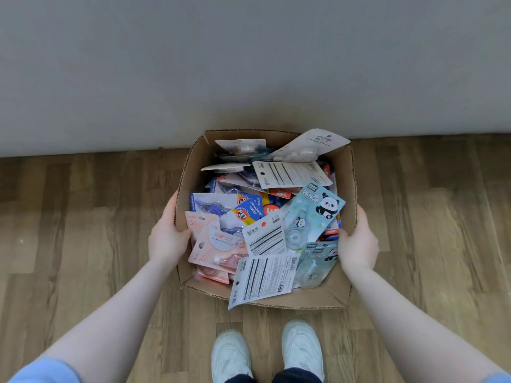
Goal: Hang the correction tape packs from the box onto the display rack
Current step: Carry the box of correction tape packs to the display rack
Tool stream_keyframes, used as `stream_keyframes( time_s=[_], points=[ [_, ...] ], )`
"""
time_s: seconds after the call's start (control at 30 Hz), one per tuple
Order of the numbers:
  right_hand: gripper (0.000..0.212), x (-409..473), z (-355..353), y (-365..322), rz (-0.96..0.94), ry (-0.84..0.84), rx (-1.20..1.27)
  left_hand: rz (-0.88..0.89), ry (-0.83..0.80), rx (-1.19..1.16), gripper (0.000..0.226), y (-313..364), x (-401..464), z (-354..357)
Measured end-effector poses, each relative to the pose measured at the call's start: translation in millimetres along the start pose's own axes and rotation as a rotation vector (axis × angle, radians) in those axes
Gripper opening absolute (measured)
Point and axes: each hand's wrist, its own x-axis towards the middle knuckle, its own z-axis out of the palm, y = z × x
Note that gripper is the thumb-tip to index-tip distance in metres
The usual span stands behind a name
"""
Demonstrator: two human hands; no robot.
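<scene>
Cardboard grip: both hands clamp the box (190, 172) by its side walls, one on each, so the load stays level and nothing slides out.
Left hand: the left hand (166, 233) has its thumb hooked over the rim inside and the rest of the fingers wrapped outside the wall, so it's holding the box, not a pack.
Right hand: the right hand (358, 244) does the same on the opposite wall, thumb tucked in against the packs, palm on the outside.
Packs: the correction tape packs (262, 217) are all dumped loose in the box, piled any which way, some face up and some back up. A panda pack (315, 214) lies on top toward the right, pink ones (218, 244) by the left thumb, and a back-up card (262, 277) pokes out over the near rim.
Box position: can't tell if it's resting on the wood floor (83, 244) or lifted just off it; it's close to the grey wall (249, 64).
Feet: white shoes (265, 352) right behind the box, so the person is standing over it.
Rack: no display rack in view, so I'd guess hanging hasn't started and the box gets carried first.
Watch out: that overhanging card looks like the first thing to slip if the box tips.
</scene>
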Motion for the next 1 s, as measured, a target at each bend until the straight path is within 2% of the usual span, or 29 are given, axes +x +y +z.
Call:
stream_keyframes(
  time_s=[0.23,0.43,0.83,1.0],
  points=[
    [0.054,-2,-7,2,-0.043,0.004,0.007,0.022,0.026,0.005,0.062,5,-5,-3],
    [0.049,-24,-55,-8,-0.077,0.001,0.008,0.058,0.022,0.044,0.061,34,-36,-32],
    [0.044,-105,-265,-58,-0.121,-0.051,0.098,0.146,-0.001,0.007,0.057,172,-170,-161],
    [0.046,-146,-353,-74,-0.157,-0.013,0.161,0.191,0.002,-0.021,0.060,231,-224,-214]
  ],
)
